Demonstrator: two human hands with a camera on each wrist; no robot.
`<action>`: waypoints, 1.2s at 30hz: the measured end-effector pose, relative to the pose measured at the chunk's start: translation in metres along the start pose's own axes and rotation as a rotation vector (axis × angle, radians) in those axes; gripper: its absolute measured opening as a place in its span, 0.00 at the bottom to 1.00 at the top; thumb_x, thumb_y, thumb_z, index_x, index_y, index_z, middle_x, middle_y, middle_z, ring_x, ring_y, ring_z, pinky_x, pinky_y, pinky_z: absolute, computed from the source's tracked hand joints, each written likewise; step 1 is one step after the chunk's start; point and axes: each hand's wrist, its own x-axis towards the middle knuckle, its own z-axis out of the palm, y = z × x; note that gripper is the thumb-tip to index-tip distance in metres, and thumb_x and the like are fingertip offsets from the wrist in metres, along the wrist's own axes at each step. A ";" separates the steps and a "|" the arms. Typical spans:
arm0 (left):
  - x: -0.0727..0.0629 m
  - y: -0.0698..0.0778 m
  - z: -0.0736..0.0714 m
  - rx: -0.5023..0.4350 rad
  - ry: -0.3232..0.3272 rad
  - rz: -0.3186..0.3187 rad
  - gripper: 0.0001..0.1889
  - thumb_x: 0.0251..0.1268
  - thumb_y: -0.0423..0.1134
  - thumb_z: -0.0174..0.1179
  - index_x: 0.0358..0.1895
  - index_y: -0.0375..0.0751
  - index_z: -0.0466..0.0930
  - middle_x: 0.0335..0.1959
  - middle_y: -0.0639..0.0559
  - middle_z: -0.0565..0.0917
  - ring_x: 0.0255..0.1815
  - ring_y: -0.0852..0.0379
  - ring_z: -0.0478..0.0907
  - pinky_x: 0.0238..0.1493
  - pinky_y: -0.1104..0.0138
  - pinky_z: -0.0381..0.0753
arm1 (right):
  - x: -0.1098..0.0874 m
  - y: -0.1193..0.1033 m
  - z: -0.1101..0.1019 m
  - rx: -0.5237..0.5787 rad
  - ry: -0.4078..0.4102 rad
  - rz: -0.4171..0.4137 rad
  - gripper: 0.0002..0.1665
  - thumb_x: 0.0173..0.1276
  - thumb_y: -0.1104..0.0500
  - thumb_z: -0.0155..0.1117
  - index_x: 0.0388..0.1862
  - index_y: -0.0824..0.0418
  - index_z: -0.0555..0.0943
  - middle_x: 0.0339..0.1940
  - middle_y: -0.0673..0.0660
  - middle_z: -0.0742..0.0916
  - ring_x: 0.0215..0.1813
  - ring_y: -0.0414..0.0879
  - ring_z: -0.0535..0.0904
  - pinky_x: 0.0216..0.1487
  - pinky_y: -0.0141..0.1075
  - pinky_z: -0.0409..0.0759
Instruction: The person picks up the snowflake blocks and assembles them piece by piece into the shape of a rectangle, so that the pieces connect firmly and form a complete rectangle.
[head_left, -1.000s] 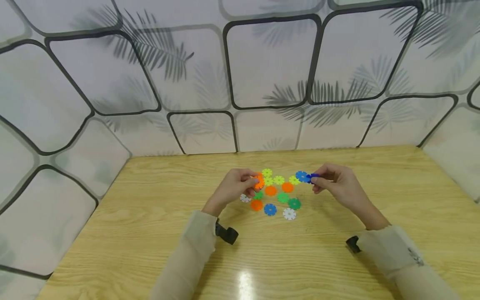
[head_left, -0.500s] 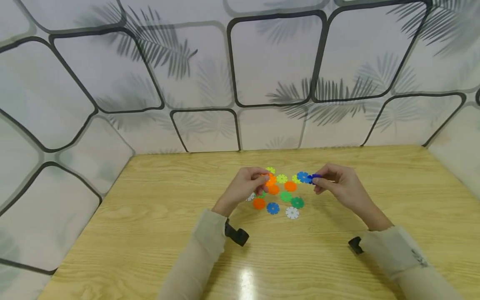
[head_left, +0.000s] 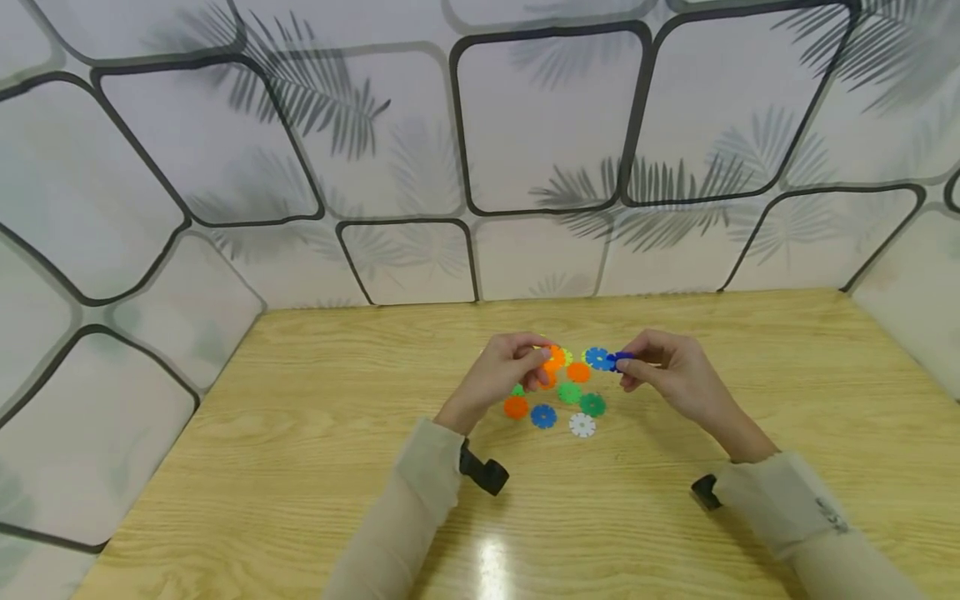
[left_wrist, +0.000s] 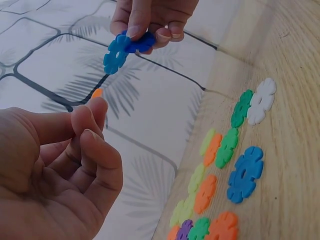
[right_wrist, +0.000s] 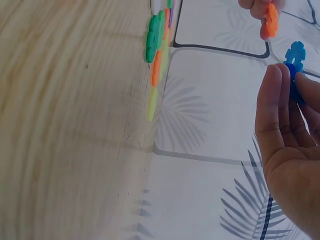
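My left hand pinches an orange notched disc between thumb and fingers, raised above the table. In the left wrist view only a sliver of that orange disc shows past the fingertips. Opposite, my right hand grips a dark blue disc joined to a lighter blue disc. The lighter blue one points toward the left hand, with a small gap between it and the orange disc. The right wrist view shows the right fingers closed on the dark blue part.
Under and in front of the hands, loose discs lie on the wooden table: a white one, a blue one, a dark green one, and several orange, green and yellow ones. A patterned wall stands behind the table.
My left hand has moved right with its orange disc, closing toward the blue pair. The right hand has shifted slightly left, still holding the joined blue discs.
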 end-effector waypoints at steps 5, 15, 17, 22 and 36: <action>0.001 0.001 0.003 -0.001 -0.013 0.034 0.13 0.78 0.29 0.53 0.58 0.26 0.79 0.23 0.49 0.82 0.21 0.60 0.75 0.31 0.66 0.78 | -0.001 0.000 0.002 -0.003 -0.004 0.006 0.02 0.67 0.79 0.62 0.37 0.80 0.80 0.30 0.45 0.86 0.27 0.40 0.84 0.32 0.32 0.84; 0.001 0.001 0.010 0.106 -0.033 0.103 0.11 0.78 0.28 0.53 0.56 0.28 0.78 0.26 0.42 0.84 0.33 0.29 0.79 0.39 0.48 0.85 | -0.001 0.000 0.004 -0.001 -0.011 -0.003 0.02 0.67 0.79 0.63 0.37 0.81 0.80 0.29 0.44 0.86 0.27 0.40 0.84 0.31 0.32 0.84; 0.000 0.001 0.011 0.125 -0.033 0.107 0.10 0.78 0.28 0.53 0.55 0.29 0.78 0.26 0.42 0.84 0.33 0.29 0.80 0.39 0.49 0.85 | -0.001 0.000 0.004 -0.010 -0.011 -0.001 0.02 0.67 0.79 0.63 0.38 0.80 0.80 0.29 0.44 0.86 0.26 0.40 0.83 0.31 0.32 0.84; 0.000 -0.002 0.013 0.168 -0.051 0.141 0.09 0.77 0.27 0.53 0.54 0.28 0.77 0.29 0.35 0.84 0.33 0.30 0.81 0.40 0.49 0.85 | -0.001 -0.001 0.004 -0.025 -0.013 0.006 0.03 0.67 0.79 0.62 0.38 0.78 0.82 0.30 0.45 0.87 0.26 0.41 0.83 0.31 0.32 0.84; -0.001 -0.002 0.017 0.324 -0.032 0.265 0.07 0.75 0.28 0.57 0.50 0.31 0.78 0.30 0.37 0.85 0.30 0.39 0.83 0.34 0.60 0.85 | -0.002 -0.002 0.003 -0.054 -0.034 0.030 0.03 0.69 0.77 0.63 0.39 0.77 0.82 0.30 0.54 0.87 0.27 0.42 0.83 0.31 0.33 0.85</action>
